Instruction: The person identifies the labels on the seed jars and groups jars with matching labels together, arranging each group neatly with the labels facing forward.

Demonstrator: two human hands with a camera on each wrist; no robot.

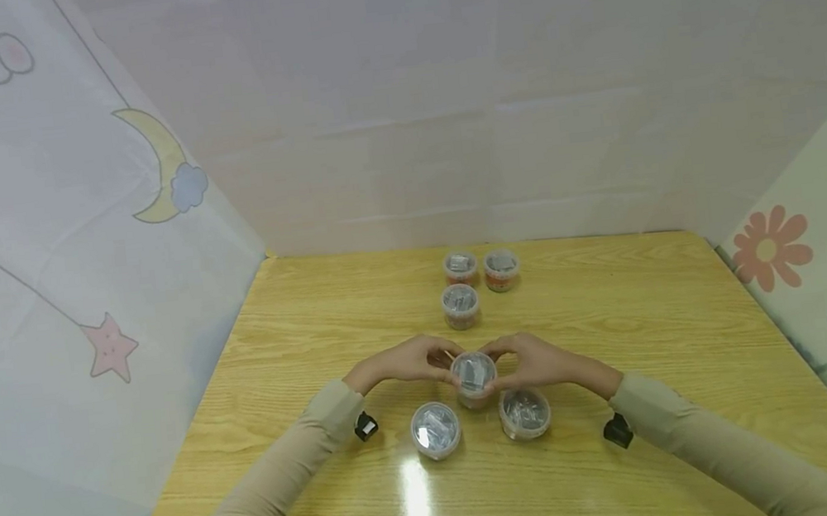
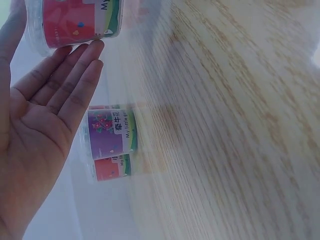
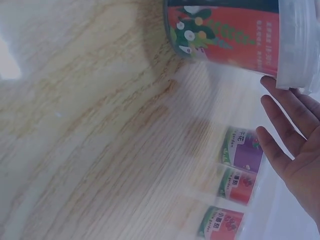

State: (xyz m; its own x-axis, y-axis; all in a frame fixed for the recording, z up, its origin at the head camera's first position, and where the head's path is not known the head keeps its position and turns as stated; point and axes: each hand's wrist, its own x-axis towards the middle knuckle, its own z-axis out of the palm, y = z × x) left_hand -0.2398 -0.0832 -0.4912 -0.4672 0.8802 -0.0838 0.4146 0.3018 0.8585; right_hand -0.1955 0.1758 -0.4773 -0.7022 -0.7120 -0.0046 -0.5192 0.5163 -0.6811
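Observation:
A round clear plastic tub [image 1: 474, 377] with a lid and a red label is held between the two hands. The left hand [image 1: 412, 359] grips its left side with thumb and fingers, and the right hand [image 1: 539, 360] grips its right side likewise. In the left wrist view the fingertips [image 2: 95, 47] touch the wall of the red-labelled tub [image 2: 70, 22]. Seen from the right wrist, its lid rim and red label [image 3: 245, 42] lie beside the fingers. Silvery packets show through the lid. Whether the base touches the table cannot be seen.
Two similar tubs stand nearer the person, one left [image 1: 435, 431] and one right [image 1: 525, 413]. Farther back are a purple-labelled tub [image 1: 460, 307] and two red-labelled tubs [image 1: 461, 269], [image 1: 501, 270]. The wooden table [image 1: 300, 327] meets cloth walls at its back and sides.

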